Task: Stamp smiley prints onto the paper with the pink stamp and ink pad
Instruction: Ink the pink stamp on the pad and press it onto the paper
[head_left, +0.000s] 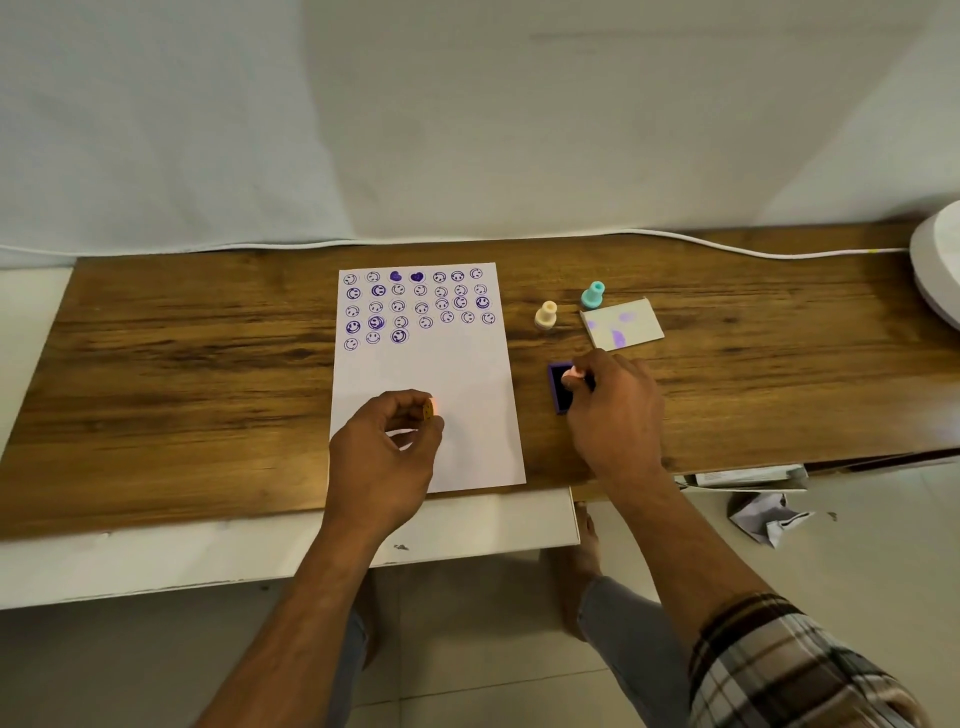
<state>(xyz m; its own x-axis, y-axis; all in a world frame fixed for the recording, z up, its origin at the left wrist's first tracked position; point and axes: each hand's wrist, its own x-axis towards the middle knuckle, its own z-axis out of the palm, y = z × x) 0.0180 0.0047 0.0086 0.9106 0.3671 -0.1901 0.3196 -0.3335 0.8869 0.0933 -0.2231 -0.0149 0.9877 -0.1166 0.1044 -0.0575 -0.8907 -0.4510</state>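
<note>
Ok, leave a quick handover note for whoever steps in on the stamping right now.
Right hand: pinching the pink stamp over the ink pad.
Left hand: above the lower paper, closed on a small round orange piece.
Done: four full rows of purple prints plus three in a fifth.
Left: finish the fifth row and fill the blank lower half.
Cream stamp and teal stamp stand idle beside the pad.

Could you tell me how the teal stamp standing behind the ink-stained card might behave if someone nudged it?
The teal stamp stands upright on a wider base with a narrow neck, so it probably tips if pushed high. Its round body suggests it would then roll across the smooth wooden table. It looks small and likely light.
</note>
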